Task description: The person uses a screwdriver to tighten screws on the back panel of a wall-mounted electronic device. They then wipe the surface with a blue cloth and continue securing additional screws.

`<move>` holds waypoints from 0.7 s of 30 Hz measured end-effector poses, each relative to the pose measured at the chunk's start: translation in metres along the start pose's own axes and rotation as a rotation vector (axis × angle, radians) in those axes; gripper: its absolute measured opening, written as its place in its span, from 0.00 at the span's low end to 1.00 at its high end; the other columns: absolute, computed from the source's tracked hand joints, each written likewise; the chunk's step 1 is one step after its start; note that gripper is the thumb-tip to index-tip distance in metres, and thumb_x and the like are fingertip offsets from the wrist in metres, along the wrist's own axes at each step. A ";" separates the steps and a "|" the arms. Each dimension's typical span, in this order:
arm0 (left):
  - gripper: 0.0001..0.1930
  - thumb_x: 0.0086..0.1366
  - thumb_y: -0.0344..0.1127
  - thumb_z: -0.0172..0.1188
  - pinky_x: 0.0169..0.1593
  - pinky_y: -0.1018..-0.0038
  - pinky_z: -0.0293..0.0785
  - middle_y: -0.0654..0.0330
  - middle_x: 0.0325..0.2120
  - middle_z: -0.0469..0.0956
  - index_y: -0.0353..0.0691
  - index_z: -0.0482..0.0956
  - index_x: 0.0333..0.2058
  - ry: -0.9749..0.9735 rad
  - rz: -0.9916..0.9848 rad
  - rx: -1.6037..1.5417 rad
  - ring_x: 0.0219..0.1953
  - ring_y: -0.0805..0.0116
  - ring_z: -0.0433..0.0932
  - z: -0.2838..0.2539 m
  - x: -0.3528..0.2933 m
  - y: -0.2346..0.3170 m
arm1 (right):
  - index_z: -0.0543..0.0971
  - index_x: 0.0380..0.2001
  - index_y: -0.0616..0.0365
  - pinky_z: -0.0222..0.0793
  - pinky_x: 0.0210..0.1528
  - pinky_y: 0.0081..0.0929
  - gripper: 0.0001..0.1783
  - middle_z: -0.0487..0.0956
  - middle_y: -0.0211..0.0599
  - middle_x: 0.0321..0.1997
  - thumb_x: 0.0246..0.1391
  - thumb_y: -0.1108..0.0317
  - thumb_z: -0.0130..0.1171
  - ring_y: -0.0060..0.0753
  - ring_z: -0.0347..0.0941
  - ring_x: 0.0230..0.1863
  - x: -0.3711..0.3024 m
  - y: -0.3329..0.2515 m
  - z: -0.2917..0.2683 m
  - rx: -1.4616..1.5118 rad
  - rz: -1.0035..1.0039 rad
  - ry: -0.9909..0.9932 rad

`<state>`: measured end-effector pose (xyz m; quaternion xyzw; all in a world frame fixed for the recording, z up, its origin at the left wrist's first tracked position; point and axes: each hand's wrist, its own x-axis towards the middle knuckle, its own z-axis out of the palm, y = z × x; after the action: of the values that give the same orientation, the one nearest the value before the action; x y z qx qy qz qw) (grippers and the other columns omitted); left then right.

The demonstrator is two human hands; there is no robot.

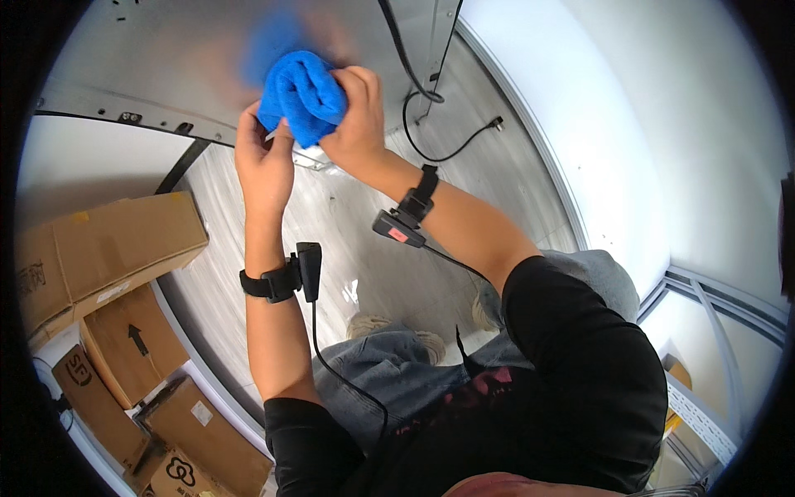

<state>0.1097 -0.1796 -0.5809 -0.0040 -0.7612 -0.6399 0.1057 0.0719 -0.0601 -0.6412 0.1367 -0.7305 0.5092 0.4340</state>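
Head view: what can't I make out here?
All in the head view:
Blue cloth: inner layers, hidden by its own folds.
Left hand: some fingertips, hidden by the cloth.
Metal panel: far part, cut off by the upper edge.
Black cable: upper end, cut off there too.

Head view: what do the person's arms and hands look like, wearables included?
The left hand and right hand are gloveless; the short sleeves are black. Each side has a black wrist strap carrying a black box-shaped module with a thin black cable; the right module bears a reddish label.
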 end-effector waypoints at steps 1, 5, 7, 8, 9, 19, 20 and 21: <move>0.16 0.62 0.32 0.59 0.41 0.79 0.69 0.58 0.38 0.76 0.34 0.70 0.46 0.005 0.014 0.046 0.39 0.74 0.73 -0.001 -0.001 0.003 | 0.68 0.46 0.60 0.58 0.51 0.45 0.34 0.67 0.47 0.44 0.29 0.73 0.68 0.53 0.63 0.47 0.003 0.001 -0.007 0.003 0.001 0.016; 0.15 0.61 0.33 0.60 0.41 0.79 0.69 0.58 0.39 0.77 0.35 0.70 0.45 0.034 0.030 0.062 0.42 0.73 0.73 0.002 0.002 0.000 | 0.73 0.39 0.62 0.61 0.45 0.39 0.20 0.68 0.49 0.42 0.40 0.71 0.63 0.51 0.64 0.44 0.035 0.026 -0.041 0.002 0.203 0.203; 0.14 0.61 0.32 0.60 0.42 0.78 0.69 0.59 0.38 0.77 0.36 0.71 0.44 0.043 0.044 0.045 0.42 0.73 0.73 0.001 0.004 -0.009 | 0.72 0.37 0.64 0.60 0.45 0.39 0.17 0.68 0.49 0.41 0.42 0.72 0.62 0.50 0.64 0.44 0.047 0.040 -0.058 -0.018 0.140 0.277; 0.14 0.61 0.31 0.60 0.42 0.78 0.69 0.59 0.38 0.77 0.36 0.71 0.44 0.041 0.059 0.030 0.42 0.73 0.73 0.001 0.004 -0.011 | 0.71 0.36 0.65 0.60 0.44 0.39 0.16 0.68 0.48 0.40 0.43 0.72 0.62 0.50 0.64 0.43 0.053 0.040 -0.065 -0.020 0.112 0.313; 0.13 0.61 0.30 0.59 0.42 0.78 0.69 0.59 0.37 0.77 0.36 0.71 0.44 0.039 0.075 0.016 0.41 0.73 0.73 0.002 0.003 -0.013 | 0.69 0.40 0.65 0.61 0.46 0.39 0.20 0.67 0.47 0.41 0.44 0.72 0.62 0.48 0.65 0.45 0.058 0.040 -0.071 -0.122 0.074 0.270; 0.22 0.54 0.22 0.57 0.43 0.72 0.71 0.54 0.40 0.76 0.34 0.67 0.50 0.032 0.143 0.123 0.41 0.66 0.74 -0.004 -0.001 -0.024 | 0.77 0.39 0.60 0.65 0.43 0.36 0.27 0.70 0.43 0.40 0.26 0.73 0.66 0.47 0.67 0.42 0.059 -0.060 -0.002 0.010 -0.190 -0.053; 0.24 0.54 0.20 0.55 0.41 0.71 0.72 0.53 0.42 0.75 0.33 0.66 0.52 0.066 0.254 0.293 0.42 0.65 0.74 -0.003 -0.003 -0.021 | 0.77 0.39 0.58 0.63 0.43 0.39 0.25 0.69 0.40 0.39 0.29 0.75 0.61 0.46 0.66 0.40 0.062 -0.071 0.004 0.051 -0.217 -0.082; 0.23 0.54 0.20 0.55 0.42 0.72 0.72 0.53 0.42 0.76 0.32 0.67 0.51 0.052 0.179 0.238 0.42 0.65 0.74 -0.006 -0.002 -0.018 | 0.77 0.40 0.58 0.63 0.43 0.38 0.25 0.69 0.40 0.38 0.29 0.74 0.62 0.46 0.66 0.40 0.067 -0.072 0.004 0.066 -0.208 -0.076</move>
<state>0.1098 -0.1883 -0.5981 -0.0427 -0.8254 -0.5329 0.1814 0.0772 -0.0790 -0.5446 0.2454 -0.7112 0.4795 0.4517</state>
